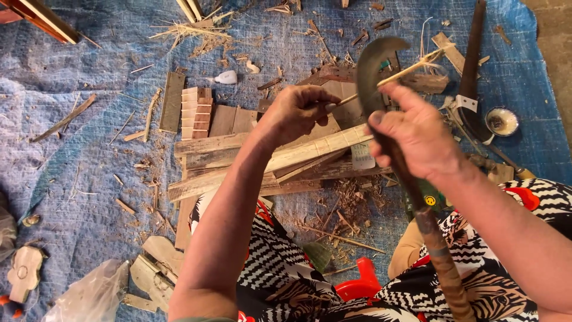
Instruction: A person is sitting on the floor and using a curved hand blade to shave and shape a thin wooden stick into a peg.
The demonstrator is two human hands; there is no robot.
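My left hand (295,112) pinches one end of a thin bamboo stick (411,70) that runs up to the right. My right hand (414,138) grips a curved, hooked knife (370,67) by its long wrapped handle (438,256). The dark blade presses against the stick just right of my left fingers. Both hands hover over a pile of split wooden slats (280,156) on a blue tarp (71,119).
Wood chips and shavings (342,217) litter the tarp. A saw-like tool (471,59) and a small round tin (501,121) lie at the right. Cut wooden shapes (155,268), a plastic bag (89,295) and a red stool edge (357,286) sit near my patterned clothing.
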